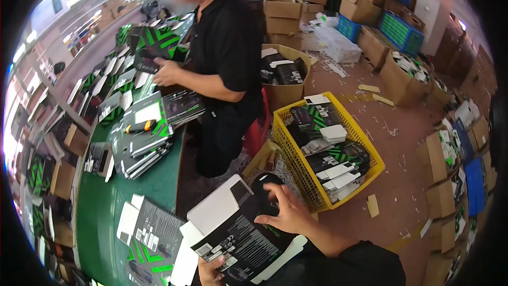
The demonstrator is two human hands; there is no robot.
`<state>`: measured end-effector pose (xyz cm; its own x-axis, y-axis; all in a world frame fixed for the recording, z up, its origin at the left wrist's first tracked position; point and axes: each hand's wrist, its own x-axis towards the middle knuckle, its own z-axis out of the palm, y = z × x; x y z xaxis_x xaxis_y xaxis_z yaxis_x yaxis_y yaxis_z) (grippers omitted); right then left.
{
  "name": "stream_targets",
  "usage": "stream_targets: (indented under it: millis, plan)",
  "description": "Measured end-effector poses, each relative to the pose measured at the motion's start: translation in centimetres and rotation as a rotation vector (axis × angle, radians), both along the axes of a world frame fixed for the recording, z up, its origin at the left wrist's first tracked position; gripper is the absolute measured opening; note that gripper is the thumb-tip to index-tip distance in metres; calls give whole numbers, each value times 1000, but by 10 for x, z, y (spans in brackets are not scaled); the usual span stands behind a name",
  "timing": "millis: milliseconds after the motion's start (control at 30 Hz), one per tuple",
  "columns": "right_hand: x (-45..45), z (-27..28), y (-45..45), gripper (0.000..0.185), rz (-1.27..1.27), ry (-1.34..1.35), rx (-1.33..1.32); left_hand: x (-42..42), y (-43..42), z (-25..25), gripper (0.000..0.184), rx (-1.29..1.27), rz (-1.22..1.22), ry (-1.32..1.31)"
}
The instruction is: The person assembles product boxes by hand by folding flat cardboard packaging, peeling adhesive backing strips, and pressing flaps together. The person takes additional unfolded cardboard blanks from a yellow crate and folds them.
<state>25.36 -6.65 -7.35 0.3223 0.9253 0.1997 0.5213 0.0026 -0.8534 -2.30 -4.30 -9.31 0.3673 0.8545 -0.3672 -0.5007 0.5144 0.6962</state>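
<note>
A flattened black printed carton (pixel 246 243) with white flaps and green marks is tilted in front of me. My left hand (pixel 210 271) is closed on its lower left edge, thumb on the printed face. At the carton's upper right side, my right hand (pixel 288 212) has thumb and forefinger spread apart, the thumb against the dark panel. A rounded dark piece (pixel 265 182) shows by the fingertips; I cannot tell whether it belongs to the carton. Another flat carton (pixel 153 238) with green stripes lies on the green table (pixel 98 206), left of my hands.
A co-worker (pixel 225 47) in black stands across, handling a dark carton. Stacked flat cartons (pixel 140 148) lie on the table with an orange-and-black cutter (pixel 141 126) on top. To the right, a yellow crate (pixel 362 188) holds cartons. Brown boxes (pixel 283 13) and paper scraps lie beyond.
</note>
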Motion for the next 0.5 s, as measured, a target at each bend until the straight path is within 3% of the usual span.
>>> stream_targets:
  millis: [100,167,200,333,500]
  plan:
    - [11,-14,7,42,42,203,87,-2,3,-13,66,4,-10,3]
    - [18,-32,10,37,296,527,-157,-2,7,-23,65,8,-16,3]
    - [19,-37,12,33,275,403,-136,-2,10,-28,64,14,-18,-1]
    - [15,-48,6,32,165,369,-47,-2,15,-46,62,36,-31,-20]
    - [24,-44,6,31,196,524,-18,19,16,-30,56,2,-7,235]
